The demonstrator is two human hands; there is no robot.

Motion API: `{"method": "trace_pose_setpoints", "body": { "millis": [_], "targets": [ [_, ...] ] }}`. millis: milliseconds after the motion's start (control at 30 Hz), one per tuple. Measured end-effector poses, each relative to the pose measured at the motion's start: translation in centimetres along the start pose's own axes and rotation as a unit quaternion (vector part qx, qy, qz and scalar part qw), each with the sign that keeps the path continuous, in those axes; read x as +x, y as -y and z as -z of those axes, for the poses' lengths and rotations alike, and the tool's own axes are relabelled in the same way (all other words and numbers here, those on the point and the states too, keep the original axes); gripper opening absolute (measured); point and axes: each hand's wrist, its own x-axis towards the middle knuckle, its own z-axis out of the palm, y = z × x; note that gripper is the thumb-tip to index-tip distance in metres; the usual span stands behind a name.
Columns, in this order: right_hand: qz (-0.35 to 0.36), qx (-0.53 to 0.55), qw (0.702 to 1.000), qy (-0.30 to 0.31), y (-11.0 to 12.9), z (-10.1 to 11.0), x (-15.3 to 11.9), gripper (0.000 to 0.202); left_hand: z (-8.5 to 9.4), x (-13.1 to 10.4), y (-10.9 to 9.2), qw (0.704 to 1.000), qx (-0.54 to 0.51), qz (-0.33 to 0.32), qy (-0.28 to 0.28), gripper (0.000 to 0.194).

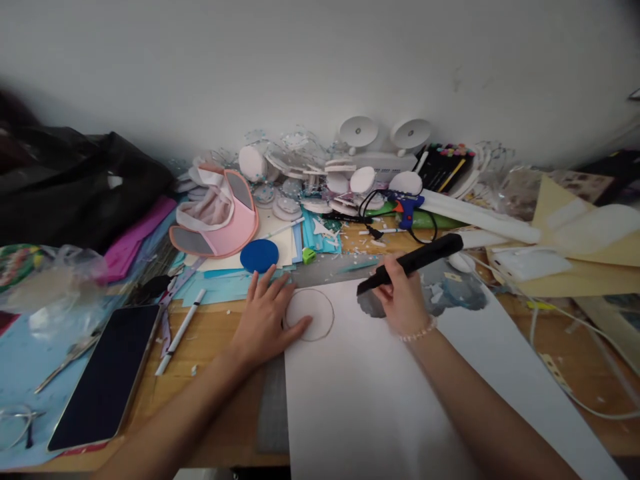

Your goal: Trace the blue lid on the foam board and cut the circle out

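A large white sheet of paper (pixel 345 400) lies on the table over a grey mat (pixel 273 407). Flat beside and partly over a pencilled circle (pixel 327 333) on the sheet rests my left hand (pixel 267 317), fingers spread, thumb inside the outline. Its fingertips are close to a blue disc (pixel 259 256). My right hand (pixel 404 303), with a beaded bracelet at the wrist, grips a black utility knife (pixel 425 257). The blade end points down left, over a grey rounded gap (pixel 369 305) at the paper's top edge. Whether the tip touches is unclear.
A phone (pixel 107 377), scissors (pixel 67 363) and a white marker (pixel 181 331) lie at left. Behind are a pink visor cap (pixel 235 223), white foam discs (pixel 363 180) and a blue glue gun (pixel 409 208). A white cable (pixel 580 317) runs along the right.
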Motion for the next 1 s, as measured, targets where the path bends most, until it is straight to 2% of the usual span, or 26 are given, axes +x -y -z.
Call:
{"method": "trace_pose_setpoints", "body": {
  "millis": [133, 267, 400, 533, 667, 767, 833, 867, 933, 1000],
  "targets": [
    [0.006, 0.008, 0.999, 0.040, 0.8, -1.4, -0.9, 0.026, 0.1, 0.2, 0.4, 0.997, -0.080, 0.000, -0.022, 0.045],
    [0.022, -0.049, 0.997, 0.063, 0.8, -3.8, -2.1, 0.027, -0.3, 0.1, 0.3, 0.979, -0.194, 0.037, -0.052, 0.047],
    [0.068, -0.135, 0.986, 0.066, 0.3, -5.6, -3.5, 0.018, -0.4, 0.0, -0.1, 0.962, -0.259, 0.082, -0.027, 0.048],
    [0.091, -0.180, 0.976, 0.086, 0.1, -5.7, -4.3, 0.015, 0.0, 0.3, -0.2, 0.948, -0.299, 0.108, 0.010, 0.047],
    [0.075, -0.167, 0.976, 0.118, 0.8, -5.4, -4.5, 0.017, 0.5, 0.4, -0.6, 0.933, -0.339, 0.118, -0.003, 0.050],
    [0.108, -0.197, 0.965, 0.136, 2.0, -5.3, -4.8, 0.018, 1.0, -0.1, -1.1, 0.893, -0.429, 0.138, 0.003, 0.046],
    [0.146, -0.223, 0.955, 0.130, 3.0, -5.2, -5.3, 0.017, 1.5, -0.6, -1.4, 0.854, -0.506, 0.116, 0.012, 0.038],
    [0.170, -0.240, 0.948, 0.124, 3.4, -5.2, -5.6, 0.016, 1.7, -0.8, -1.6, 0.843, -0.532, 0.079, 0.013, 0.032],
    [0.217, -0.279, 0.929, 0.115, 4.2, -5.2, -6.3, 0.013, 2.3, -1.1, -1.8, 0.842, -0.540, -0.018, -0.005, 0.020],
    [0.259, -0.312, 0.906, 0.121, 4.8, -5.2, -6.9, 0.010, 2.7, -1.1, -2.2, 0.856, -0.508, -0.086, -0.033, 0.014]
  ]
}}
